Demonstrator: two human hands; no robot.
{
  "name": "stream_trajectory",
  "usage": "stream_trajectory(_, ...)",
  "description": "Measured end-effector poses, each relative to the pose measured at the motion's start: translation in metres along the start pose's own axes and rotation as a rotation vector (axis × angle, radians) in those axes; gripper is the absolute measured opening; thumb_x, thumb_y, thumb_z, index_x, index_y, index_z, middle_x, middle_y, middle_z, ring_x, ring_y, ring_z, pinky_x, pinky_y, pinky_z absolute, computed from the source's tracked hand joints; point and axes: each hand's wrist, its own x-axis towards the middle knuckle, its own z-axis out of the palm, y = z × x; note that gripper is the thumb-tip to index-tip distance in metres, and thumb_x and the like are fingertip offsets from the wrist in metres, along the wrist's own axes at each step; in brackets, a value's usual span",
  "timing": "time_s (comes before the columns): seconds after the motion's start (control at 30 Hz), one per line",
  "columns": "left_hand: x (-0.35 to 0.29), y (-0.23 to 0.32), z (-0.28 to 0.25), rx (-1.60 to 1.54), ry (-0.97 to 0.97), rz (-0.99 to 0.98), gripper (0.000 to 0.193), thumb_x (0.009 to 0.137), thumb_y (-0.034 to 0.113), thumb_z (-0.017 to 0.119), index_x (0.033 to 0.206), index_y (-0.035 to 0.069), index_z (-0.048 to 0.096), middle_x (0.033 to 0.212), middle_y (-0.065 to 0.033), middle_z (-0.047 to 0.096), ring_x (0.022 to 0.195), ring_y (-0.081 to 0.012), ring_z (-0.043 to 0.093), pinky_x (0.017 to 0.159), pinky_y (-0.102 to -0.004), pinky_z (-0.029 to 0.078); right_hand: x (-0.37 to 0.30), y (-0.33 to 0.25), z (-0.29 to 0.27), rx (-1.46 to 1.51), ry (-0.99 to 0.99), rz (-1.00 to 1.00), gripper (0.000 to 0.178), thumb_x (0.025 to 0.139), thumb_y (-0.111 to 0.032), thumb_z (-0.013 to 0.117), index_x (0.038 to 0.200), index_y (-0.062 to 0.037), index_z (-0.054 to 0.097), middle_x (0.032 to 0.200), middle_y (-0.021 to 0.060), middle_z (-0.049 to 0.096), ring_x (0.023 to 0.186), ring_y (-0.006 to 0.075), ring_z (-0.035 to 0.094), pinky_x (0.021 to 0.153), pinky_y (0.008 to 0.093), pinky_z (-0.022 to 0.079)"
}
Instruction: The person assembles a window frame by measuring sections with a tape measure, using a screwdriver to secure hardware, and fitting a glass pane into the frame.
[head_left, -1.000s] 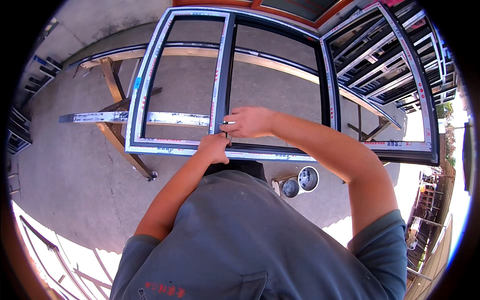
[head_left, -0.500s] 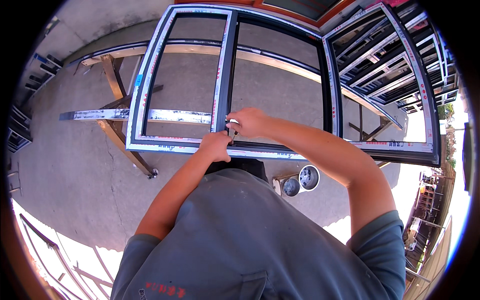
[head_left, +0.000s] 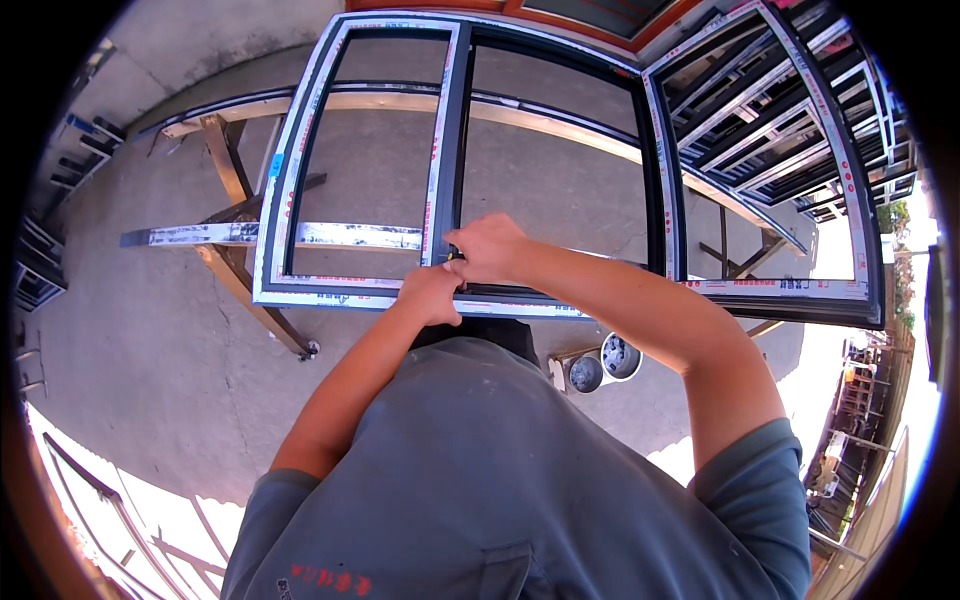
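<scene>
A large dark window frame [head_left: 452, 140] with printed white protective film lies in front of me, split by an upright bar. At the near end of that bar, my left hand [head_left: 430, 292] is closed over the near rail. Its fingertips come up against my right hand [head_left: 487, 246], whose fingers are bent in a pinch just above the bar's foot. Between the two hands shows a tiny dark and yellow piece [head_left: 455, 257]. Most of it is hidden by the fingers, so its kind cannot be made out.
The frame rests over wooden trestle beams [head_left: 235, 235]. A hinged sash [head_left: 838, 160] sticks out at the right, near stacked frames [head_left: 745, 130]. Two round buckets [head_left: 620, 355] stand on the floor close to me. More profiles [head_left: 90, 150] lean by the left wall.
My right hand has shifted slightly down and closer to my left hand. A slim piece seen under its fingers before is now mostly covered. The left hand stays on the rail.
</scene>
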Motion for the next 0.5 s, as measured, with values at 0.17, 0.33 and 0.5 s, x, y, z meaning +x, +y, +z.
stream_trajectory(0.17, 0.0, -0.001, 0.003, 0.038, -0.006, -0.002, 0.056, 0.061, 0.034, 0.086, 0.114, 0.016, 0.078, 0.111, -0.0063, 0.07, 0.104, -0.03, 0.072, 0.09, -0.0442, 0.059, 0.012, 0.006, 0.007, 0.469, -0.183, 0.427, 0.04, 0.093, -0.042, 0.066, 0.109, -0.0062, 0.075, 0.096, 0.0181, 0.077, 0.095, 0.0389, 0.075, 0.085, 0.0506, 0.059)
stream_trajectory(0.33, 0.0, 0.006, -0.006, 0.043, -0.042, -0.018, 0.058, 0.061, 0.034, 0.088, 0.115, 0.017, 0.078, 0.113, -0.0083, 0.068, 0.106, -0.0302, 0.071, 0.092, -0.0432, 0.059, -0.004, 0.019, 0.011, 0.134, 0.142, -0.005, 0.032, 0.097, -0.027, 0.067, 0.124, -0.01, 0.073, 0.101, 0.0117, 0.077, 0.094, 0.0284, 0.074, 0.084, 0.044, 0.058)
stream_trajectory(0.5, 0.002, 0.001, 0.0, 0.042, -0.033, -0.024, 0.058, 0.061, 0.034, 0.088, 0.116, 0.017, 0.078, 0.112, -0.0082, 0.069, 0.106, -0.03, 0.071, 0.092, -0.0431, 0.059, -0.007, 0.043, -0.013, -0.432, 0.129, -0.725, 0.025, 0.093, -0.021, 0.071, 0.116, -0.0136, 0.076, 0.13, 0.0006, 0.068, 0.128, 0.0186, 0.056, 0.097, 0.0385, 0.051)
